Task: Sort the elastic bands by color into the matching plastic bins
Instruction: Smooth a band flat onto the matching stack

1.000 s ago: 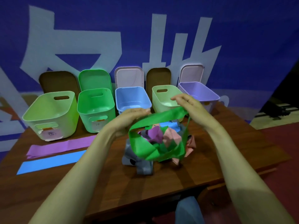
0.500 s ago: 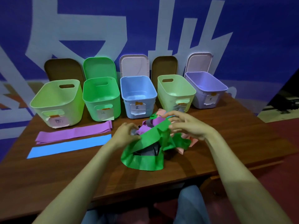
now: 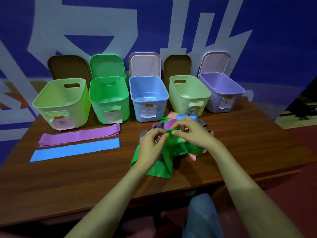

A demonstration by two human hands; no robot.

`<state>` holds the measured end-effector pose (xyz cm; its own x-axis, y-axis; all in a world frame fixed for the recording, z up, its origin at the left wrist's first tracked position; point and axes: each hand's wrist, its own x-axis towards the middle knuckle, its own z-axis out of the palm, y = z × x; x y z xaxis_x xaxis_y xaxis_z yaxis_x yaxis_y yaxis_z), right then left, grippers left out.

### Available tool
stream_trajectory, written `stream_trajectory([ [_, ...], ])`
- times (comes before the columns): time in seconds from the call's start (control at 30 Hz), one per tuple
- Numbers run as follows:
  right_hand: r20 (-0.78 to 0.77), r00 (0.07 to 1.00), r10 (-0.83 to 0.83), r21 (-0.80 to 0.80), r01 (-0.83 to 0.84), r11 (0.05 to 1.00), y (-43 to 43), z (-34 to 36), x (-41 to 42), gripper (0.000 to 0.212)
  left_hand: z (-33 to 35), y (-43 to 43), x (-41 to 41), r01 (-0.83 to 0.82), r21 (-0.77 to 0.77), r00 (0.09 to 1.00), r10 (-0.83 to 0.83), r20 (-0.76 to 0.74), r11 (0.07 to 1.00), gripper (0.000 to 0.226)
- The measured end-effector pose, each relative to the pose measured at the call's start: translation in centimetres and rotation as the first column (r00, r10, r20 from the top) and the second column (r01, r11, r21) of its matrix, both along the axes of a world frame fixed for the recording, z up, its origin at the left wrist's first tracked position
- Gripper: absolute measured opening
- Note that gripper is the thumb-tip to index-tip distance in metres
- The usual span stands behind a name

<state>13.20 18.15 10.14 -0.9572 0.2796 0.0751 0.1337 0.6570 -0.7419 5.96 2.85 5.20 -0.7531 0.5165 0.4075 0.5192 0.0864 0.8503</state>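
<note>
- The left hand (image 3: 151, 145) and right hand (image 3: 193, 133) are both pinching the top edge of the green band (image 3: 161, 169), fingertips nearly meeting. The rest of it is drooping below and between them onto the table (image 3: 240, 152).
- The band is looping through the pile (image 3: 169, 124) lying under and just beyond the hands. In my judgement, a sharp pull risks dragging pink, grey or purple pieces along with it, or scattering them towards the table edge to the right.
- Being elastic, it may stretch and snap out of a light pinch.
- Three greenish bins are standing beyond the hands. The green bin (image 3: 97, 109), beyond and left of the left hand, is looking like the match, but its paler neighbours are inviting a wrong drop.
- The label (image 3: 147, 111) on the blue bin (image 3: 137, 103), just beyond the left hand, is reading 蓝.
- The other bins' handwritten labels are too blurred to read.
- Large white characters on the backdrop are being cut off by the frame.
</note>
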Motion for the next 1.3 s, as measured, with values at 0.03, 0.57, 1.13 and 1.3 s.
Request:
stream_trajectory([
  [0.03,-0.022,0.999,-0.028,0.073,0.030,0.997,0.0,-0.2,0.1,0.008,0.0,0.0,-0.1,-0.005,0.000,1.000,0.005,-0.018,1.000,0.005],
  [0.57,-0.323,0.933,-0.159,-0.091,0.136,0.986,0.2,2.8,-0.9,0.015,-5.1,-4.7,-3.2,-0.144,-0.623,0.984,0.046,-0.170,0.769,0.055],
  [1.13,-0.328,0.819,-0.470,-0.387,0.337,0.858,0.5,2.3,-2.3,0.020,-3.2,-10.3,-4.7,-0.091,0.209,0.511,-0.134,0.849,0.974,0.018],
  [1.3,0.004,0.847,-0.531,-0.093,0.529,0.843,1.5,-2.6,-4.4,0.019,-4.0,-11.9,-7.0,-0.065,-0.140,0.504,0.153,0.850,0.988,0.034],
])
